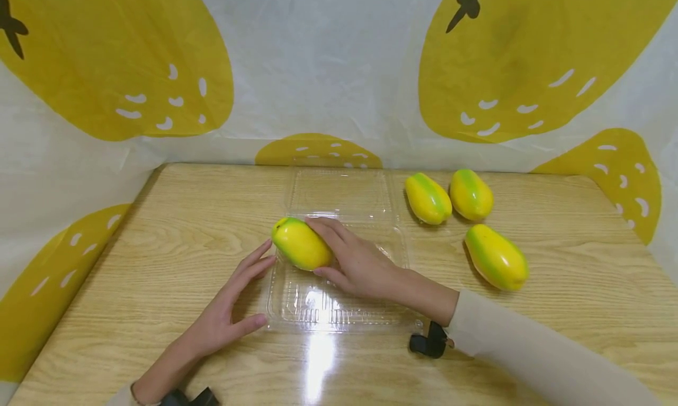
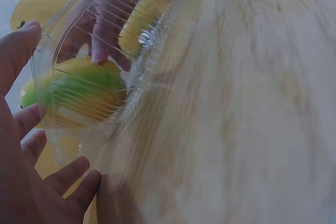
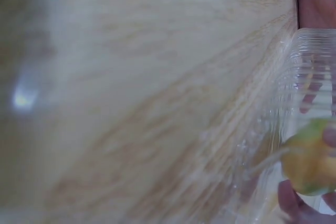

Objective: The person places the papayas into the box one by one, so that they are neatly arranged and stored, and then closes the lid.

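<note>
My right hand grips a yellow papaya with a green stripe, thumb on its near side and fingers over the far side. It is at the left part of a clear plastic clamshell box, whose lid lies folded back. My left hand stands beside the box's left edge with fingers spread and thumb apart, holding nothing. Through the ribbed wall in the left wrist view, the papaya shows near the left fingertips. The right wrist view catches the gripped papaya at its right edge.
Three more papayas lie right of the box: one close to the lid, another at the back, and a third nearer. A cloth with yellow fruit prints hangs behind the wooden table.
</note>
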`<action>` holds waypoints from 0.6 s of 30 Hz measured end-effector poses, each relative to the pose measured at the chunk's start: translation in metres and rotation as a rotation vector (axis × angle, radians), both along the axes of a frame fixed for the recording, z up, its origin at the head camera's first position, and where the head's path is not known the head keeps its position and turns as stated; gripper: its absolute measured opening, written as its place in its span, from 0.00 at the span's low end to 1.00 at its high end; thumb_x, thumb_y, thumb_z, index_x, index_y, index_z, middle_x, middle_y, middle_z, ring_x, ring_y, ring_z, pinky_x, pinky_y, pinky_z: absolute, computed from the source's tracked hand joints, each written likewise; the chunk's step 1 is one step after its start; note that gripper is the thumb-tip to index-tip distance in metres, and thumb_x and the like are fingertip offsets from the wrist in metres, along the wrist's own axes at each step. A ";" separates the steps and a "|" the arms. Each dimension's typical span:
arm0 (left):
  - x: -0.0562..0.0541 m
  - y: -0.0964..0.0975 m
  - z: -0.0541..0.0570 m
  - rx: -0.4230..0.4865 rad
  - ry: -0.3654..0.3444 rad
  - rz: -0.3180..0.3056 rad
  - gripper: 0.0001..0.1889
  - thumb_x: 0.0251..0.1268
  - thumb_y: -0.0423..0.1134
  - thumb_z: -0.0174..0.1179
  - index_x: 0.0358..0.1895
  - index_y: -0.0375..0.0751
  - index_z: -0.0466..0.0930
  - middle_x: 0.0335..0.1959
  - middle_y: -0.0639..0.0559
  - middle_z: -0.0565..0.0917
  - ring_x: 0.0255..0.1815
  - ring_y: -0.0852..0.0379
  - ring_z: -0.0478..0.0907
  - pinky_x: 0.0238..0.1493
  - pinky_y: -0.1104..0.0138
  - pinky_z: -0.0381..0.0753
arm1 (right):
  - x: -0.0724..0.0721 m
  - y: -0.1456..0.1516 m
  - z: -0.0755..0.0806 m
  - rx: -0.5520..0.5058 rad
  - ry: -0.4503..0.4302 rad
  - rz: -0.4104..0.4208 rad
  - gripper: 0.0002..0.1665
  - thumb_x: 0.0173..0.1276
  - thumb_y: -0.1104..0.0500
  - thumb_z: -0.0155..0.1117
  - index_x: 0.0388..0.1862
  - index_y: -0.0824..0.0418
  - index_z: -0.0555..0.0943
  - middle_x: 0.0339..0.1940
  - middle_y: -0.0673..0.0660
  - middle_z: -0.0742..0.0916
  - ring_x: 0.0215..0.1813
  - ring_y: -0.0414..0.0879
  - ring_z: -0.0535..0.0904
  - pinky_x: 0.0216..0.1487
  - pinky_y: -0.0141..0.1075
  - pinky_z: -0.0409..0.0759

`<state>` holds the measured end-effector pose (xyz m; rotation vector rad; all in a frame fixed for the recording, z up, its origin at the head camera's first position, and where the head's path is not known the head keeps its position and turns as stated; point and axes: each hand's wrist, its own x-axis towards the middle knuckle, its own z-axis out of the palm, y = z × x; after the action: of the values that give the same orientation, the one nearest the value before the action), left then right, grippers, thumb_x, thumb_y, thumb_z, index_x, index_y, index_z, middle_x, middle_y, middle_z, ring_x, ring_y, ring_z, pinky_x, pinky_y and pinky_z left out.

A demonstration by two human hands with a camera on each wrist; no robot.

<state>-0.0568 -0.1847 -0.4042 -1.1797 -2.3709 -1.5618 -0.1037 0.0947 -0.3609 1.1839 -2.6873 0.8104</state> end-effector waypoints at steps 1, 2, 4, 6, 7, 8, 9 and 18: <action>0.000 0.000 0.000 0.000 0.000 0.001 0.42 0.51 0.37 0.67 0.71 0.33 0.58 0.75 0.38 0.49 0.75 0.39 0.46 0.70 0.65 0.47 | 0.000 0.000 0.000 0.000 -0.001 0.000 0.47 0.65 0.50 0.66 0.76 0.52 0.51 0.71 0.53 0.64 0.63 0.47 0.70 0.56 0.41 0.75; 0.000 0.000 0.000 -0.001 0.000 0.001 0.42 0.51 0.36 0.67 0.71 0.33 0.58 0.75 0.38 0.49 0.75 0.39 0.46 0.70 0.65 0.47 | 0.000 0.000 0.000 -0.001 -0.001 0.000 0.47 0.65 0.50 0.66 0.76 0.52 0.52 0.71 0.53 0.64 0.62 0.47 0.71 0.56 0.41 0.76; 0.000 0.000 0.000 -0.001 0.002 0.001 0.42 0.51 0.36 0.67 0.71 0.33 0.58 0.75 0.38 0.49 0.75 0.39 0.46 0.71 0.65 0.47 | 0.000 0.001 0.001 -0.003 -0.002 0.000 0.47 0.65 0.50 0.66 0.76 0.52 0.52 0.71 0.53 0.64 0.61 0.47 0.72 0.55 0.41 0.76; -0.001 0.000 -0.001 -0.002 0.003 0.001 0.42 0.50 0.36 0.67 0.71 0.33 0.58 0.75 0.38 0.49 0.75 0.39 0.46 0.71 0.66 0.47 | 0.000 0.001 0.001 -0.005 -0.004 0.000 0.47 0.65 0.50 0.66 0.76 0.52 0.52 0.71 0.53 0.64 0.60 0.47 0.73 0.54 0.41 0.77; -0.001 -0.001 -0.001 -0.002 0.004 0.001 0.42 0.51 0.36 0.67 0.71 0.32 0.58 0.75 0.38 0.49 0.75 0.39 0.46 0.70 0.66 0.47 | 0.000 0.001 0.001 -0.004 -0.005 -0.001 0.47 0.65 0.50 0.65 0.76 0.52 0.52 0.71 0.52 0.64 0.60 0.47 0.73 0.54 0.41 0.77; -0.001 -0.001 -0.001 -0.002 0.006 0.001 0.42 0.51 0.36 0.67 0.71 0.32 0.58 0.75 0.38 0.49 0.75 0.39 0.46 0.70 0.66 0.47 | 0.000 0.001 0.001 -0.006 -0.006 0.002 0.47 0.65 0.51 0.65 0.76 0.52 0.52 0.71 0.52 0.64 0.60 0.47 0.73 0.54 0.41 0.77; -0.001 -0.001 -0.001 -0.002 0.007 0.002 0.42 0.51 0.37 0.67 0.71 0.32 0.58 0.75 0.38 0.49 0.74 0.39 0.46 0.70 0.66 0.47 | -0.001 0.001 0.001 -0.006 -0.007 0.005 0.46 0.65 0.51 0.65 0.76 0.52 0.52 0.71 0.53 0.64 0.60 0.47 0.73 0.54 0.41 0.77; -0.001 -0.001 -0.001 0.000 0.003 0.002 0.42 0.52 0.38 0.67 0.71 0.32 0.58 0.75 0.38 0.49 0.74 0.39 0.46 0.70 0.67 0.47 | 0.000 0.003 0.001 -0.002 -0.022 0.005 0.46 0.66 0.51 0.65 0.76 0.51 0.52 0.71 0.52 0.63 0.60 0.46 0.72 0.54 0.40 0.77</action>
<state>-0.0576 -0.1853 -0.4052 -1.1785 -2.3692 -1.5593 -0.1036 0.0977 -0.3597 1.1884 -2.7018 0.8314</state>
